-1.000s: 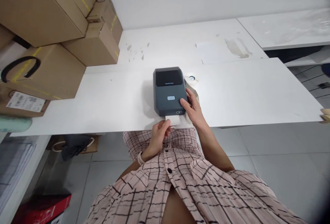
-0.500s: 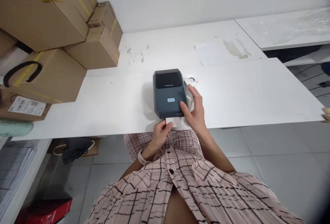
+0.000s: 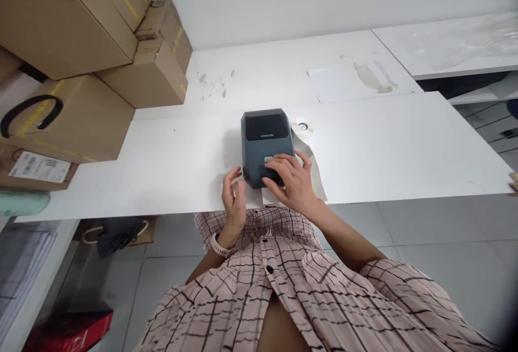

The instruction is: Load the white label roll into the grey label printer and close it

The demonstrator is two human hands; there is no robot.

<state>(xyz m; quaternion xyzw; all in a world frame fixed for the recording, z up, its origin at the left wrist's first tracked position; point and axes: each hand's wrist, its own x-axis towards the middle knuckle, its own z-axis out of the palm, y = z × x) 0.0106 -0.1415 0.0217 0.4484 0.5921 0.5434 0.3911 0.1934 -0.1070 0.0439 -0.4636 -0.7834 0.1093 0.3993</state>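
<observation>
Printer, its lettering unreadably small, sits under the spread right hand; left hand, loosely spread, beside its left.

- The left hand's grip, which half a second earlier had pinched the paper strip at the front of the printer, had let go and shifted left. Its loosely curled fingers stood by the printer's left side; whether they touched it could not be told.
- The right hand's grip had left the printer's right edge and moved in over its front part, fingers spread, covering some of the button.
- The oval mark at the printer's front right corner had gone out of sight beneath that hand.
- More of the loose backing paper had come into view on the right.
- The right elbow had swung outward.
</observation>
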